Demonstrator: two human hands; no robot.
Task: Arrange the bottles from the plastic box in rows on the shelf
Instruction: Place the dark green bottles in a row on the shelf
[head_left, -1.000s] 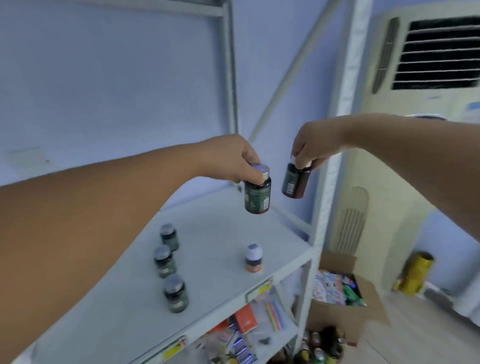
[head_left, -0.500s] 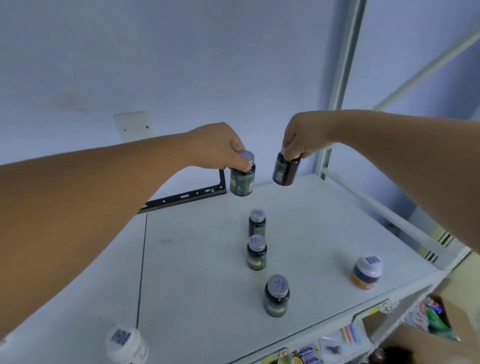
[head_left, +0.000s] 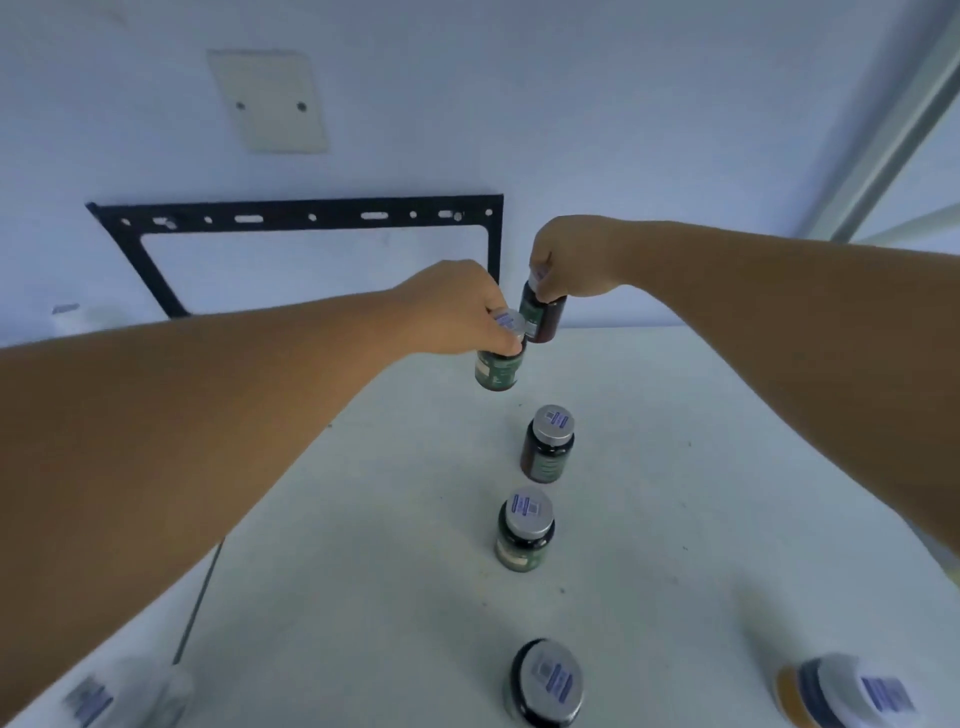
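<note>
My left hand grips a dark green bottle by its silver cap, low over the white shelf. My right hand holds a dark brown bottle by its cap just behind it, near the shelf's back edge. Both bottles hang upright and almost touch each other. In front of them three dark bottles stand in a line toward me: one, a second, and a third at the bottom edge.
A white-capped orange bottle stands at the lower right and a blurred white bottle at the lower left. A black metal bracket and a beige plate are on the wall behind. A shelf post rises at the right.
Both hands have carried their bottles further back and lower toward the shelf, behind the line of three bottles. The view has turned left and down, away from the shelf's right end.
</note>
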